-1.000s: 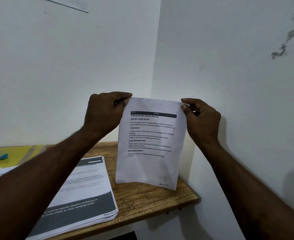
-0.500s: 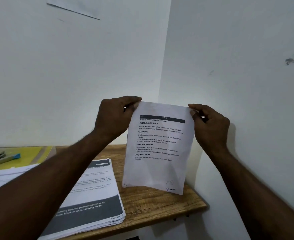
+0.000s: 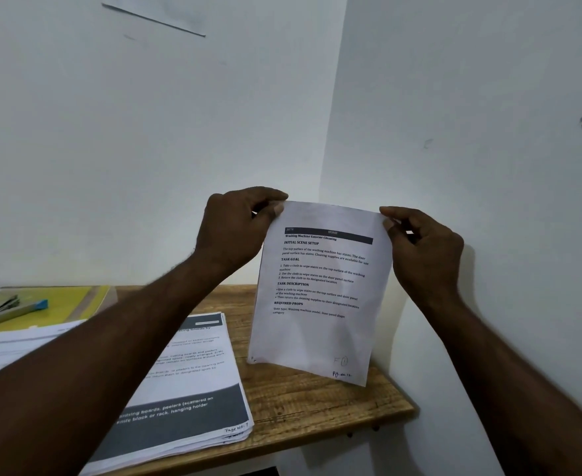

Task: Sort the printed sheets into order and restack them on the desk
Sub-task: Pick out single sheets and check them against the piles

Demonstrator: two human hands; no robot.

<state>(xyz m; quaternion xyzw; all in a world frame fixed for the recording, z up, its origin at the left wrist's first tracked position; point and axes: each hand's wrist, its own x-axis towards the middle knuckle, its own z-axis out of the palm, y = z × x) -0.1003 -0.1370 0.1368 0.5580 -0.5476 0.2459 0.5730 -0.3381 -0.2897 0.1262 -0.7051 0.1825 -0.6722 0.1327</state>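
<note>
A wooden surface (image 3: 317,403) sits in a white-walled corner, bearing a paper stack (image 3: 193,400). The left hand (image 3: 234,231) and right hand (image 3: 423,252) pinch one printed sheet's (image 3: 320,324) top corners.

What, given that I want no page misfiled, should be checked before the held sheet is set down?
1. The left grip and right grip pinch the sheet at its top corners: ok.
2. Sheet upright, print facing the person: ok.
3. Handwritten page number at its foot legible: cannot tell, too small.
4. Stack in full view: not ok, the left forearm covers part.
5. Bare desk beside the stack: ok.
</note>
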